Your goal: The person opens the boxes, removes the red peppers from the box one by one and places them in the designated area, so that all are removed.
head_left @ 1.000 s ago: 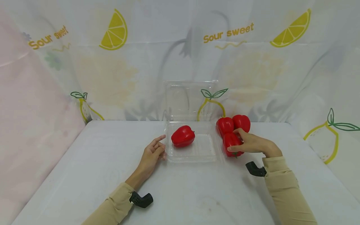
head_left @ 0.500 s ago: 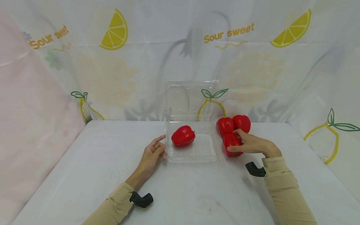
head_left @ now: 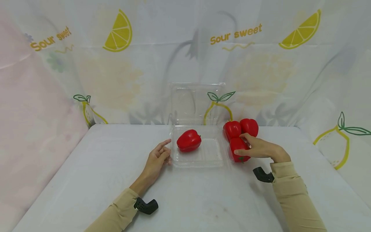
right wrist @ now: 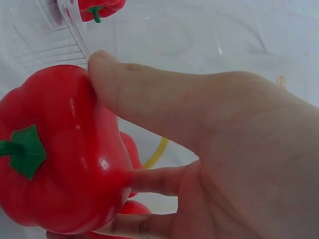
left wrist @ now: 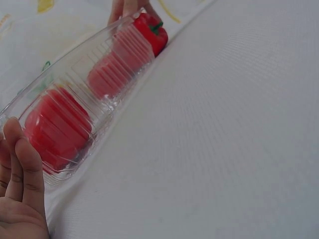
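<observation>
A clear plastic clamshell container (head_left: 213,149) stands on the table with its lid (head_left: 188,103) raised at the back. Inside its left half lies a red bell pepper (head_left: 189,140). My left hand (head_left: 155,162) touches the container's left side, the index finger extended; in the left wrist view its fingers (left wrist: 32,174) lie along the plastic wall. To the right of the container, my right hand (head_left: 261,148) holds the nearest red bell pepper (right wrist: 60,149) between thumb and fingers. The green stem (right wrist: 27,152) of that pepper faces the right wrist camera.
Two more red bell peppers, one on the left (head_left: 232,129) and one on the right (head_left: 249,126), sit just behind the held one. A white sheet (head_left: 185,199) covers the table. A fruit-printed curtain (head_left: 156,64) hangs at the back.
The bell pepper in my right hand has shifted slightly to the left. My left hand, the container and the other peppers have stayed put.
</observation>
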The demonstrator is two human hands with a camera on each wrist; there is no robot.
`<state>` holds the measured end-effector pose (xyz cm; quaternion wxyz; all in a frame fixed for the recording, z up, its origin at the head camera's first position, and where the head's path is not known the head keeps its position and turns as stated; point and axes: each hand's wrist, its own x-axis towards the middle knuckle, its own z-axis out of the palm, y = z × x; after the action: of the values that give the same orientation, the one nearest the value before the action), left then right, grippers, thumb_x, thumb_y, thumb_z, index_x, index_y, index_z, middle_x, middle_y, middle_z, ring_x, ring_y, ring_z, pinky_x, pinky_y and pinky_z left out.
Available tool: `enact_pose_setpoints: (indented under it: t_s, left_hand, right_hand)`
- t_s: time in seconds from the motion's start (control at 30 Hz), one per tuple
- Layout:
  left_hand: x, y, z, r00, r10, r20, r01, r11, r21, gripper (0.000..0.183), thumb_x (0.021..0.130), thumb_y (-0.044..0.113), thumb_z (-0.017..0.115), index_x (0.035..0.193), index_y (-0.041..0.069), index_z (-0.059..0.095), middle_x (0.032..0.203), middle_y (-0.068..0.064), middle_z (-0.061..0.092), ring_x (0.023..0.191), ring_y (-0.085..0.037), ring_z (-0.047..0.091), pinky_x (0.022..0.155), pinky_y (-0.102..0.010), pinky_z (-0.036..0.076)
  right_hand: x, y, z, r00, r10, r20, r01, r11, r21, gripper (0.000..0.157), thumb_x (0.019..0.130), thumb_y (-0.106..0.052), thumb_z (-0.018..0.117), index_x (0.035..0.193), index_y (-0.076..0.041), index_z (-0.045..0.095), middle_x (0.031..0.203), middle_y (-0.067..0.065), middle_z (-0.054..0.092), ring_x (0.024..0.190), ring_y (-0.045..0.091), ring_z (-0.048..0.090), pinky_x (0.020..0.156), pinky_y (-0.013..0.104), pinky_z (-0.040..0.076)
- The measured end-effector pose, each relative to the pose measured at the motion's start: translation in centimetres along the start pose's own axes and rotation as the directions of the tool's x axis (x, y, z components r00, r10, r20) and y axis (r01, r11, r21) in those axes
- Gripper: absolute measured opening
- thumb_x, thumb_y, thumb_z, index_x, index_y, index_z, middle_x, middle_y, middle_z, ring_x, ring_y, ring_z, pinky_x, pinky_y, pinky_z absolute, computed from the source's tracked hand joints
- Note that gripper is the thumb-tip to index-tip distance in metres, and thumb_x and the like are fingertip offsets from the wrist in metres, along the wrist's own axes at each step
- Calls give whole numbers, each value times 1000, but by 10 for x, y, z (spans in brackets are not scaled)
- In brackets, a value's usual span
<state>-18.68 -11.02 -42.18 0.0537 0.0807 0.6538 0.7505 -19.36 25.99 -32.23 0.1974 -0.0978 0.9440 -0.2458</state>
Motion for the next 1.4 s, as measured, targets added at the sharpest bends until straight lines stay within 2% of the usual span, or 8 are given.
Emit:
enact_pose_setpoints:
  t_s: [0.33, 0.53, 0.67, 0.87, 1.03, 1.4]
  left_hand:
    - [-1, -1, -1, 1000, 14, 3, -14, 1000, -4, 48, 95, 3, 48, 141, 10, 39, 80, 5, 50, 63, -8, 49, 59, -17, 46]
    - [-1, 0, -1, 1000, 0, -17, 0, 1000, -7, 46, 95, 3, 48, 140, 10, 41, 78, 4, 50, 61, -8, 48, 58, -17, 45]
    - [0, 0, -1, 1000, -10, -18, 10, 1000, -10, 45, 95, 3, 48, 139, 10, 41, 79, 4, 50, 62, -8, 49, 59, -18, 46]
    - [1, 0, -2, 1000, -17, -2, 17, 1000, -15, 46, 95, 3, 48, 140, 8, 39, 80, 4, 50, 63, -9, 49, 60, -18, 47]
    - [1, 0, -1, 1000, -13, -4, 13, 1000, -26, 47, 94, 2, 48, 140, 7, 38, 79, 4, 50, 61, -9, 49, 59, -19, 47]
    - [0, -1, 0, 1000, -1, -1, 1, 999, -39, 47, 94, 1, 48, 140, 7, 39, 79, 4, 51, 59, -9, 49, 58, -19, 47]
  right_hand:
    - [-1, -1, -2, 998, -29, -51, 29, 1000, -3, 80, 85, -46, 63, 139, 1, 30, 126, 22, 47, 111, 35, 48, 83, 43, 53]
    - [0, -1, -3, 987, -83, -137, 79, 996, -30, 69, 87, -40, 63, 135, 2, 38, 121, 22, 50, 109, 35, 50, 81, 43, 54]
    - [0, -2, -4, 966, -132, -224, 126, 991, -42, 59, 89, -36, 61, 132, 1, 43, 118, 21, 51, 108, 34, 50, 80, 44, 54]
    - [4, -8, -2, 923, -220, -316, 210, 975, -65, 55, 89, -28, 63, 133, -2, 43, 127, 20, 47, 115, 38, 49, 85, 51, 53]
    - [13, -15, 7, 891, -316, -327, 292, 949, -121, 51, 89, -24, 64, 133, -6, 45, 129, 15, 45, 116, 33, 47, 87, 52, 52]
    - [23, -31, 27, 838, -421, -347, 370, 906, -205, 49, 86, -19, 67, 131, -8, 49, 130, 12, 49, 120, 29, 46, 94, 50, 49]
